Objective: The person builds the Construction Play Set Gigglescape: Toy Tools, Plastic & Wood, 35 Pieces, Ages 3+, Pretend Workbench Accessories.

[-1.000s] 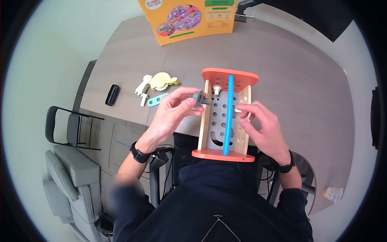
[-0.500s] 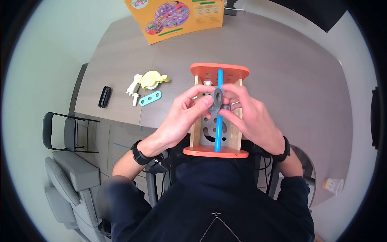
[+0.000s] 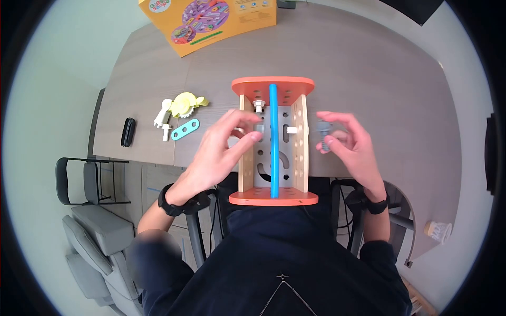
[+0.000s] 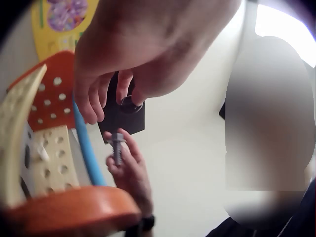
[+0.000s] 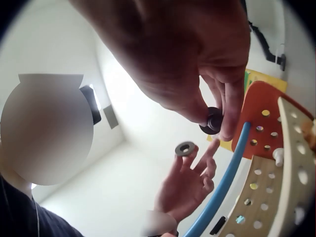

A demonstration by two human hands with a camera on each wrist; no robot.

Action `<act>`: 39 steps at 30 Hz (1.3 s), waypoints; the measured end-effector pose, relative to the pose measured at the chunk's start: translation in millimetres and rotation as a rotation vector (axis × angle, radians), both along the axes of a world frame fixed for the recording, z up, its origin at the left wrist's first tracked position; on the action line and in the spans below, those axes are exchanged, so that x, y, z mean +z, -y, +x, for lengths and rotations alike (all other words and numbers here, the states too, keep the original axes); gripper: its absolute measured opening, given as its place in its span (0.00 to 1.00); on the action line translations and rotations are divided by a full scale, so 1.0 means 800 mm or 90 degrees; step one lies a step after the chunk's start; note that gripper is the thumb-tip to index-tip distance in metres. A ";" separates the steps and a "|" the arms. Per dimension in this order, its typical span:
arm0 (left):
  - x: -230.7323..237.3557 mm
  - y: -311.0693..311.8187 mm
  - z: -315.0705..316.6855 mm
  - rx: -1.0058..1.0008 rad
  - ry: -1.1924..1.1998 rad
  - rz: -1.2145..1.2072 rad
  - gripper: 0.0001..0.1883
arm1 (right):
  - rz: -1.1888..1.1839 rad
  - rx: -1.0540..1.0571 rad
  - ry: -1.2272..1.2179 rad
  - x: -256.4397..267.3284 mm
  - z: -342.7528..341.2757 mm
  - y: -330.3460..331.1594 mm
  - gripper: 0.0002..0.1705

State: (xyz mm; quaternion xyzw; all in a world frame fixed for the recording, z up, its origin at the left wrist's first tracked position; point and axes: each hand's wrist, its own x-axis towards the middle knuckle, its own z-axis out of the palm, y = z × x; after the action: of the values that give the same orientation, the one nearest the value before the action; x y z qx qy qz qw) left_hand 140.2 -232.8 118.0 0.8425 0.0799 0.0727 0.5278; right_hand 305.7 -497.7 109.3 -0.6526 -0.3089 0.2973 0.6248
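Note:
Thumb and fingers of my left hand pinch a flat grey ring like a washer, blurred in the head view. My right hand holds a grey toy bolt by its threaded shank, to the right of the box. Between the hands stands a toy toolbox with orange end panels, perforated wooden sides and a blue handle rod. One white bolt sits at its far left inside, and a white peg pokes in through the right side.
Left of the box lie a turquoise three-hole strip, pale yellow toy parts, a white bolt and a black case. A yellow product box stands at the back. A paper cup is at the far right.
The grey ring and bolt, together in the left hand at first and then between both hands, are now apart. The right hand has let go of the white peg and taken the bolt rightward.

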 end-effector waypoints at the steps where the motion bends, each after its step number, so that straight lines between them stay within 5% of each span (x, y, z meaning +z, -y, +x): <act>1: -0.001 -0.004 -0.002 -0.006 -0.010 0.093 0.16 | 0.034 -0.029 -0.048 -0.012 0.002 0.010 0.19; 5: -0.014 -0.006 -0.004 -0.065 -0.033 0.319 0.15 | 0.050 -0.108 -0.174 -0.065 -0.001 0.033 0.17; 9: -0.034 0.000 0.010 -0.191 -0.037 0.425 0.12 | -0.065 -0.187 -0.127 -0.126 -0.013 0.036 0.18; 16: -0.065 0.005 0.038 -0.384 -0.024 0.703 0.10 | -0.177 -0.205 -0.063 -0.137 -0.042 0.015 0.18; 22: -0.072 0.023 0.054 -0.402 -0.103 0.634 0.12 | -0.248 -0.221 -0.007 -0.152 -0.044 0.008 0.20; 25: -0.079 0.022 0.059 -0.401 0.007 0.520 0.11 | -0.254 -0.216 -0.003 -0.154 -0.045 0.010 0.20; 39: -0.085 0.040 0.071 -0.409 0.017 0.443 0.13 | -0.181 -0.051 -0.092 -0.145 -0.050 0.028 0.20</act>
State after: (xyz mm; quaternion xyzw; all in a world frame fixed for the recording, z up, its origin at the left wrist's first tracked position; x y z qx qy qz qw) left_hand 196.7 -265.0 50.1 0.9504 -0.2207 -0.0609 0.2108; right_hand 265.7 -520.5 -6.7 -0.7233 -0.1912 0.3590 0.5580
